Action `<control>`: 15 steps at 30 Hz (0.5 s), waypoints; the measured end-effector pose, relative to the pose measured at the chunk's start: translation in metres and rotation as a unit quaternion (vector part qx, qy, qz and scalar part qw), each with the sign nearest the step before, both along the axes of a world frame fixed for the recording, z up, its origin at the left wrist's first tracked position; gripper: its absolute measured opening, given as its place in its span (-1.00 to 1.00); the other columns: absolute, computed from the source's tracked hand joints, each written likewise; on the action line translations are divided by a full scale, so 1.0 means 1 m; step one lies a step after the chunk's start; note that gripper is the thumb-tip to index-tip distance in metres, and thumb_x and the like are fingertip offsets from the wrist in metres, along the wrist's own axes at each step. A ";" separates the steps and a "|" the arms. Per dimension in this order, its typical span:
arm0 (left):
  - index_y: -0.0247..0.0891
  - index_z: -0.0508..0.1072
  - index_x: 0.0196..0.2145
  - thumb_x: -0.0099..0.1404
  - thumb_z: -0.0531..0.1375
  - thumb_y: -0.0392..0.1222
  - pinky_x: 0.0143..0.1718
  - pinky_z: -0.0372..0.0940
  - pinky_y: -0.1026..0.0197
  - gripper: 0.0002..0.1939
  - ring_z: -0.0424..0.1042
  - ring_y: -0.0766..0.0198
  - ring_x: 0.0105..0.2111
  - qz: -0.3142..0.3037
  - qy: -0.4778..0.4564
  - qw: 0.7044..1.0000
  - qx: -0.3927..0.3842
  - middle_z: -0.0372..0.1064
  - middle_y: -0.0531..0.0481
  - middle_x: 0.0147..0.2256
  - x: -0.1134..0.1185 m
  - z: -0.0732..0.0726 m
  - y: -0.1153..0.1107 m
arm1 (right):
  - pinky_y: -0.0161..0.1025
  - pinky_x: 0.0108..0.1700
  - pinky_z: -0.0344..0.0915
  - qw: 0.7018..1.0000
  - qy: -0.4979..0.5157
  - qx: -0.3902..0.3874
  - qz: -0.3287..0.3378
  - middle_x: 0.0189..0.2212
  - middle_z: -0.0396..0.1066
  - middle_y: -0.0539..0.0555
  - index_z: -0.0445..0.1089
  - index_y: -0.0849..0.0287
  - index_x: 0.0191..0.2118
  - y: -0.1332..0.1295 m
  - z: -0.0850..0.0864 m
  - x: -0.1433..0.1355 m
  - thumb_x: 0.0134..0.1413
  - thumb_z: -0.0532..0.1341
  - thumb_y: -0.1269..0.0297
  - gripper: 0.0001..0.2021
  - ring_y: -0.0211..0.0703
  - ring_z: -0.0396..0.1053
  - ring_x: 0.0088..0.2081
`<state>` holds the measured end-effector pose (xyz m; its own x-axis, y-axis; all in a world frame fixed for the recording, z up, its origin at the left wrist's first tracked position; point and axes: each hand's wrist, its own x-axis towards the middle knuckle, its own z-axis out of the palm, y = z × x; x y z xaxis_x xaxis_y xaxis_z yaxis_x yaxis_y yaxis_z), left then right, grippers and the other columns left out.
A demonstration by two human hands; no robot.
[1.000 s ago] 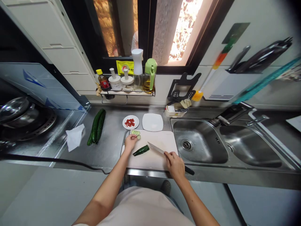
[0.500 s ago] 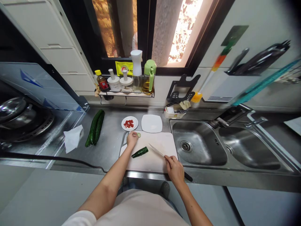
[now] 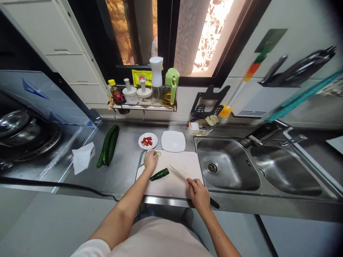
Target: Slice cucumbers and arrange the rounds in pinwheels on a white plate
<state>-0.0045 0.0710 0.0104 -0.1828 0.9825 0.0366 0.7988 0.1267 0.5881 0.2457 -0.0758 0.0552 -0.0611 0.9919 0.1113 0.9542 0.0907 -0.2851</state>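
My left hand [image 3: 151, 160] is at the upper left of the white cutting board [image 3: 184, 185], its fingers closed at the edge of a pale round cucumber slice [image 3: 158, 154]. Part of that slice is hidden by the fingertips. Below and to the right lies a dark green cucumber piece [image 3: 160, 174], apart from both hands. My right hand [image 3: 199, 194] is wrapped round a kitchen knife [image 3: 178, 172] over the board's right side. The blade points up and left toward the cucumber piece, and the black handle end sticks out beyond the hand.
Behind the board stand a small plate [image 3: 142, 142] of chopped red pieces and a white square plate [image 3: 173, 141]. Two whole cucumbers [image 3: 108, 145] and a white paper towel [image 3: 83, 157] lie left. A double sink [image 3: 227, 164] is right; a bottle rack [image 3: 144, 106] hangs behind.
My left hand has shifted slightly at the cucumber slice, its fingers flattening a little. The right hand, knife and cucumber piece stay almost where they were.
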 end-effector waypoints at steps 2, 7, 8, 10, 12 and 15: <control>-0.17 0.48 -0.20 0.24 0.07 -0.22 -0.08 0.19 0.09 -0.78 0.27 0.07 -0.08 -0.058 0.041 0.997 0.019 0.39 -0.11 -0.17 -0.002 0.000 -0.008 | -0.32 -0.31 0.13 1.000 0.003 -0.001 0.001 -0.30 0.38 0.05 0.43 0.10 -0.05 0.001 -0.001 0.000 0.24 -0.03 0.31 -0.68 -0.26 0.34 -0.34; -0.09 0.47 -0.09 0.26 0.05 -0.26 0.00 0.18 0.03 -0.69 0.19 0.06 0.00 -0.151 0.101 0.983 0.011 0.35 -0.08 -0.06 -0.005 -0.002 -0.023 | -0.33 -0.33 0.14 1.000 0.006 0.008 0.006 -0.30 0.38 0.05 0.42 0.10 -0.05 0.002 -0.004 0.001 0.24 -0.03 0.30 -0.68 -0.27 0.34 -0.36; -0.08 0.46 -0.08 0.26 0.05 -0.27 0.00 0.18 0.03 -0.67 0.19 0.06 0.01 -0.157 0.106 0.982 0.008 0.34 -0.08 -0.04 -0.005 -0.003 -0.024 | -0.33 -0.33 0.14 1.000 0.007 0.012 0.006 -0.31 0.38 0.05 0.42 0.09 -0.05 0.003 -0.005 0.001 0.24 -0.03 0.29 -0.68 -0.27 0.33 -0.36; -0.08 0.45 -0.05 0.26 0.04 -0.28 -0.01 0.19 0.01 -0.65 0.17 0.04 0.03 -0.166 0.109 0.980 0.004 0.32 -0.08 0.00 -0.006 -0.004 -0.026 | -0.33 -0.32 0.14 1.000 0.008 0.014 0.008 -0.31 0.38 0.05 0.42 0.09 -0.05 0.004 -0.005 0.001 0.23 -0.03 0.30 -0.68 -0.27 0.34 -0.36; -0.08 0.43 -0.03 0.26 0.04 -0.29 0.00 0.19 0.01 -0.64 0.16 0.03 0.04 -0.170 0.105 0.980 0.005 0.31 -0.09 0.01 -0.007 -0.006 -0.026 | -0.33 -0.31 0.15 1.000 0.007 0.011 0.009 -0.31 0.38 0.05 0.42 0.09 -0.05 0.006 -0.004 0.000 0.23 -0.02 0.31 -0.68 -0.26 0.34 -0.35; -0.09 0.43 -0.03 0.27 0.03 -0.30 0.02 0.18 0.01 -0.64 0.16 0.04 0.05 -0.170 0.096 0.981 0.011 0.31 -0.09 0.01 -0.006 -0.008 -0.026 | -0.33 -0.29 0.15 1.000 0.007 0.006 0.010 -0.31 0.38 0.04 0.42 0.10 -0.05 0.007 -0.004 -0.001 0.23 -0.02 0.31 -0.68 -0.27 0.35 -0.35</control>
